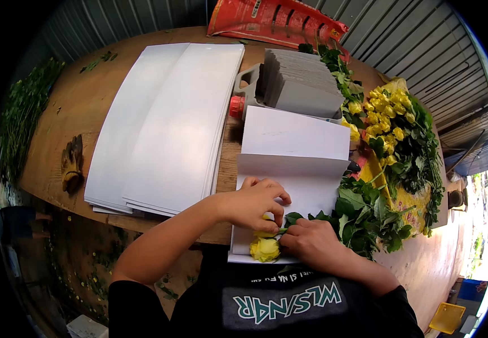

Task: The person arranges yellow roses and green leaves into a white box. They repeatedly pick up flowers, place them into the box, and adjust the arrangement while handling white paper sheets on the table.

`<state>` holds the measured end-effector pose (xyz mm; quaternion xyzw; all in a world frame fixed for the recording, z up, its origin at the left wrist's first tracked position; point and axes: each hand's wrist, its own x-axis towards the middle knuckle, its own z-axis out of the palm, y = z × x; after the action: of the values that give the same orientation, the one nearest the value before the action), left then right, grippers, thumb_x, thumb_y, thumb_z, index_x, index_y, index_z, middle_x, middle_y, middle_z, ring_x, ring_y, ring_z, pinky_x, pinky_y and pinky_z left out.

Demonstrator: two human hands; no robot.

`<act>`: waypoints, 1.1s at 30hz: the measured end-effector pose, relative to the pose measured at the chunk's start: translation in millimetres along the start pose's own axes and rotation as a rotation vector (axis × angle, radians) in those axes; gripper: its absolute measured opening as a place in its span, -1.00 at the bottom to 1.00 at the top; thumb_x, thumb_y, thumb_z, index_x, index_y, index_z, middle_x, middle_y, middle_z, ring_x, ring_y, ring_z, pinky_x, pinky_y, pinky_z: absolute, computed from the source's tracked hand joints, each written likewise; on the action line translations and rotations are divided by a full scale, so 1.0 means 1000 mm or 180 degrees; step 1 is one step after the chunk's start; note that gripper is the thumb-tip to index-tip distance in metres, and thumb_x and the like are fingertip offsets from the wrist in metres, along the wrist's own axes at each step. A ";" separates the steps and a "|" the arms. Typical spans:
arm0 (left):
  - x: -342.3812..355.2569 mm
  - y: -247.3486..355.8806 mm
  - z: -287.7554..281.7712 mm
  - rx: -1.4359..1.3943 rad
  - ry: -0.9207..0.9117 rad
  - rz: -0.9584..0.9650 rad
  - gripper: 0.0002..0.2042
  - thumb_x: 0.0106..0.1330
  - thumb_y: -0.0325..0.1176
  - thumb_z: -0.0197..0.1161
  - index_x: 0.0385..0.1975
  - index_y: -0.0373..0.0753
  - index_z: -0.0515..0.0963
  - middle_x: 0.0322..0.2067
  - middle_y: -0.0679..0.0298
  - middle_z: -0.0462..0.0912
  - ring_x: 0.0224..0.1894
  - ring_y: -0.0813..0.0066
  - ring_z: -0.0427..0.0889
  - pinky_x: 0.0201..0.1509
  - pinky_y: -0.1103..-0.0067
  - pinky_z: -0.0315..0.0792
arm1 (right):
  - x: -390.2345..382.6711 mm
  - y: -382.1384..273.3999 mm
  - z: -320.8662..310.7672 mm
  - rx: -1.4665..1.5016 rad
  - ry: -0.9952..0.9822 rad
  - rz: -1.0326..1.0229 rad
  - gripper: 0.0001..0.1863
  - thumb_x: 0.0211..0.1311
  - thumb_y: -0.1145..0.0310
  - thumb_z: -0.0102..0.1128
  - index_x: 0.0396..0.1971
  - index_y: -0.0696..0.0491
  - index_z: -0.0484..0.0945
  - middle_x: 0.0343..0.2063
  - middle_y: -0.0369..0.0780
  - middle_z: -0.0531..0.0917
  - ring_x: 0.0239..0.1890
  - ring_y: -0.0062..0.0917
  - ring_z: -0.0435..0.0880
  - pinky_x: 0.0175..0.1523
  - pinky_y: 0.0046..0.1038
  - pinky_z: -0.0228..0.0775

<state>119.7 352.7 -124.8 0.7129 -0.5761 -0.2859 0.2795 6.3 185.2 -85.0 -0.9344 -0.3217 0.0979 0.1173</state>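
Note:
Both of my hands work over a folded white paper sheet (294, 177) at the table's near edge. My left hand (253, 204) is closed, thumb and index finger pinching at a yellow rose whose bloom is partly hidden beneath them. Another yellow rose (265, 249) lies just below, its head near the sheet's front edge. My right hand (313, 243) is closed on the green rose stems just right of the blooms. Leafy green foliage (356, 211) spreads to the right past my right hand. The gripped parts of the stems are hidden by my fingers.
Large white sheets (176, 129) are stacked on the wooden table (64, 121) at left, beside a brown-yellow glove (72, 164). Grey cardboard pieces (303, 81) stand in a cut container with a red cap (236, 106). Yellow roses (387, 112) lie piled at right; green stems (27, 112) lie far left.

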 end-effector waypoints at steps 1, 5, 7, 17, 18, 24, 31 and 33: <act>-0.002 0.000 0.001 0.0026 0.0021 0.0001 -0.80 0.04 -0.14 0.12 -0.48 -0.07 0.59 -0.02 0.27 0.32 0.15 0.33 0.09 0.16 0.34 -0.14 | 0.000 0.000 0.001 -0.0001 0.0003 0.0004 -0.94 -0.15 0.37 0.02 -0.62 -0.02 0.46 -0.61 -0.35 0.48 -0.45 -0.53 0.49 -0.42 -0.52 0.35; -0.002 0.007 0.001 0.0045 -0.0035 -0.0070 -0.76 0.07 -0.11 0.10 -0.42 -0.13 0.54 0.03 0.22 0.27 0.21 0.25 0.04 0.18 0.20 -0.17 | -0.005 0.006 0.011 0.0020 0.0099 0.0115 -0.91 -0.13 0.29 0.11 -0.61 -0.05 0.49 -0.64 -0.36 0.48 -0.49 -0.54 0.48 -0.46 -0.49 0.35; -0.004 0.012 0.003 0.0119 -0.0101 -0.0206 -0.68 0.06 -0.03 0.13 -0.40 -0.18 0.52 0.08 0.20 0.23 0.24 0.21 -0.03 0.19 0.11 -0.21 | -0.003 0.005 0.015 0.0089 0.0274 0.0122 -0.92 -0.15 0.29 0.09 -0.61 -0.07 0.49 -0.64 -0.38 0.49 -0.49 -0.54 0.49 -0.48 -0.50 0.36; -0.002 0.024 0.004 0.0296 -0.0437 -0.0526 -0.48 -0.15 0.14 0.26 -0.35 -0.20 0.50 0.20 0.23 0.07 0.29 0.12 -0.20 0.17 -0.10 -0.39 | -0.024 0.140 -0.077 0.1329 0.1406 0.1459 -0.88 0.02 0.40 0.13 -0.41 0.07 0.55 -0.51 -0.21 0.57 -0.45 -0.46 0.56 -0.33 -0.53 0.39; 0.000 0.023 0.005 0.0304 -0.0468 -0.0495 -0.48 -0.16 0.14 0.26 -0.35 -0.19 0.50 0.20 0.23 0.07 0.29 0.12 -0.19 0.17 -0.10 -0.39 | -0.036 0.186 -0.088 0.0939 0.1573 0.2190 -0.85 0.03 0.36 0.11 -0.41 0.09 0.56 -0.53 -0.18 0.58 -0.46 -0.43 0.56 -0.34 -0.53 0.38; 0.003 0.024 0.000 0.0103 -0.0602 -0.0547 -0.48 -0.14 0.18 0.23 -0.36 -0.18 0.51 0.20 0.25 0.06 0.29 0.11 -0.21 0.17 -0.10 -0.43 | -0.152 0.411 -0.037 -0.0668 0.0494 0.4227 -0.68 -0.04 0.44 0.01 -0.19 0.00 0.49 -0.19 -0.14 0.52 -0.15 -0.27 0.50 -0.13 -0.30 0.37; 0.001 0.023 -0.001 -0.0130 -0.0673 -0.0755 -0.52 -0.14 0.11 0.27 -0.38 -0.18 0.52 0.20 0.26 0.06 0.29 0.11 -0.20 0.17 -0.08 -0.47 | -0.175 0.434 -0.007 0.0011 0.0009 0.4010 -0.29 -0.08 0.56 -0.01 0.14 0.06 -0.05 0.02 0.01 0.17 0.03 -0.11 0.27 0.03 -0.29 0.24; 0.003 0.023 -0.003 -0.0200 -0.0634 -0.0771 -0.53 -0.15 0.09 0.29 -0.38 -0.18 0.52 0.20 0.26 0.06 0.29 0.12 -0.19 0.18 -0.08 -0.48 | -0.192 0.428 -0.018 0.0055 0.0045 0.3533 -0.43 -0.13 0.47 0.12 0.01 0.07 0.22 -0.14 -0.02 0.29 -0.09 -0.14 0.35 -0.01 -0.33 0.26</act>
<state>107.0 346.0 -106.2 0.7363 -0.5015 -0.4046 0.2066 110.3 -265.0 -167.8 -0.9633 0.2206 0.1415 0.0580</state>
